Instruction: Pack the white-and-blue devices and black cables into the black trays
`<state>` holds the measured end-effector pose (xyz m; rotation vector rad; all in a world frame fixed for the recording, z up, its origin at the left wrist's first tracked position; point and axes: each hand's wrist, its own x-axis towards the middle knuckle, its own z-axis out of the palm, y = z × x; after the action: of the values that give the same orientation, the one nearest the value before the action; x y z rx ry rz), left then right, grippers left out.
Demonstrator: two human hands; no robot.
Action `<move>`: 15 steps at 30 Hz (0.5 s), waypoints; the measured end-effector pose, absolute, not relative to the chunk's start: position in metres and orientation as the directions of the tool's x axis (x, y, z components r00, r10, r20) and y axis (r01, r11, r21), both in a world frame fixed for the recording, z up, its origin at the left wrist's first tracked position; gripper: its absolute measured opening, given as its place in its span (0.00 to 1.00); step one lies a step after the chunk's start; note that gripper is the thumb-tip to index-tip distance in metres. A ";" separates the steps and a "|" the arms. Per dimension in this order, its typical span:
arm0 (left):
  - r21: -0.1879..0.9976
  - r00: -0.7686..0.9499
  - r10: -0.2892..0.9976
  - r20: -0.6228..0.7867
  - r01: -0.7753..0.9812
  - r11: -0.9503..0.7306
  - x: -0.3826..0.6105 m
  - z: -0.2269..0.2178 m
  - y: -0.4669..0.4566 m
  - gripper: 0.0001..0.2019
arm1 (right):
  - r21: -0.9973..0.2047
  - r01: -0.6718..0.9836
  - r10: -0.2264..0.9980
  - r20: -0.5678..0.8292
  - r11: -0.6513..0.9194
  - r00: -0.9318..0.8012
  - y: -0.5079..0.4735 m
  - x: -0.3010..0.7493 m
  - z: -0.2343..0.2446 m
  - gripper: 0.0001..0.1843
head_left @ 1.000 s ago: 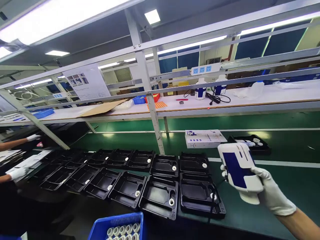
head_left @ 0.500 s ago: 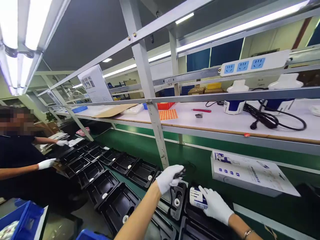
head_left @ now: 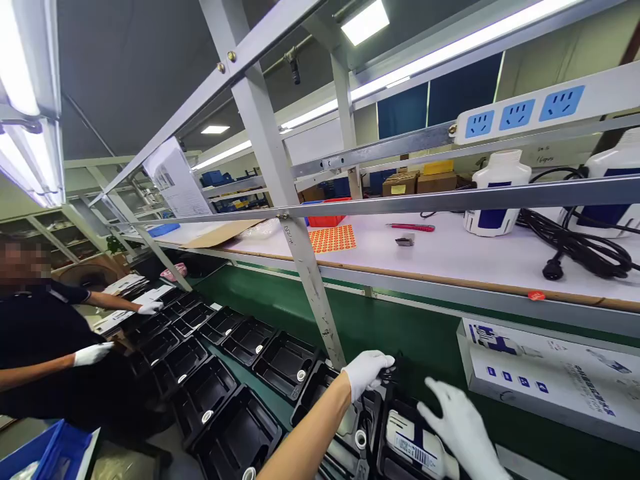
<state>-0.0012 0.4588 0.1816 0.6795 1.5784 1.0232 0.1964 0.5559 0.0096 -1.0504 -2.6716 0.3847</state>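
Observation:
My left hand (head_left: 367,375), in a white glove, is closed on a dark bundle that looks like a black cable (head_left: 393,371), above the black trays. Much of the bundle blends into the dark background. My right hand (head_left: 457,427), also gloved, has its fingers spread and holds nothing. Just left of it, a white and blue bottle-shaped device (head_left: 411,443) with a barcode label lies in a black tray (head_left: 383,460). A white ring-shaped part (head_left: 361,439) sits in the neighbouring tray, under my left hand.
Rows of black trays (head_left: 285,357) run along the green bench (head_left: 270,293). A printed white box (head_left: 545,380) lies at the right. The upright post (head_left: 313,287) and shelf stand behind. A co-worker (head_left: 45,333) with gloved hands is at the left, near a blue bin (head_left: 45,453).
My right hand has let go of the white and blue device and opened beside it. The view has shifted, and the co-worker's far hand has moved over the trays.

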 end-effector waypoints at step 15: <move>0.964 -0.392 0.911 -0.129 -0.264 0.023 0.047 0.136 0.521 0.40 | -0.995 0.090 0.735 -0.094 -0.045 -0.671 0.538 0.165 0.099 0.38</move>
<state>0.0472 0.5209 0.1360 0.7298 1.3368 1.5541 0.1650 0.5382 0.0991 -0.8720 -1.7561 1.7661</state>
